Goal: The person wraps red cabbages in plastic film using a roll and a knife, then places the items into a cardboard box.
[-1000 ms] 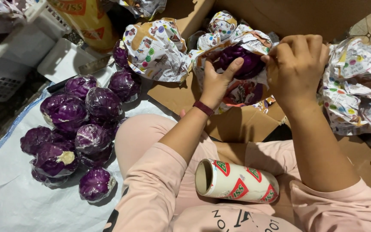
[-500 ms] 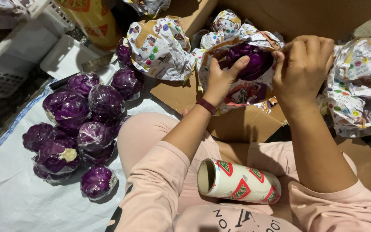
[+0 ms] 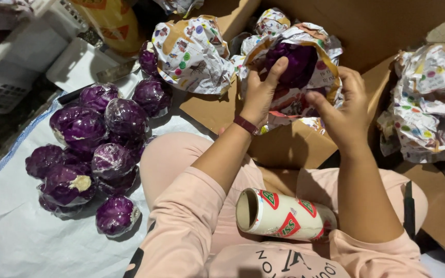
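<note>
Resting nearest, one printed roll (image 3: 284, 220) lies across the lap. Left of it, about ten wrapped purple cabbages (image 3: 96, 154) crowd the white sheet (image 3: 16, 242). Farther up, left hand (image 3: 261, 92) and right hand (image 3: 343, 113) close their fingers on one purple cabbage (image 3: 294, 62) in printed paper (image 3: 305, 98), over the cardboard box (image 3: 289, 146). Right hand has dropped lower since half a second ago.

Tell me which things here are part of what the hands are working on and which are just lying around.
In hand:
- left hand on the red cabbage
- right hand at the printed paper wrap around it

Lying about:
- pile of film-wrapped cabbages
- roll on the lap
- crumpled paper
- white crate
</note>
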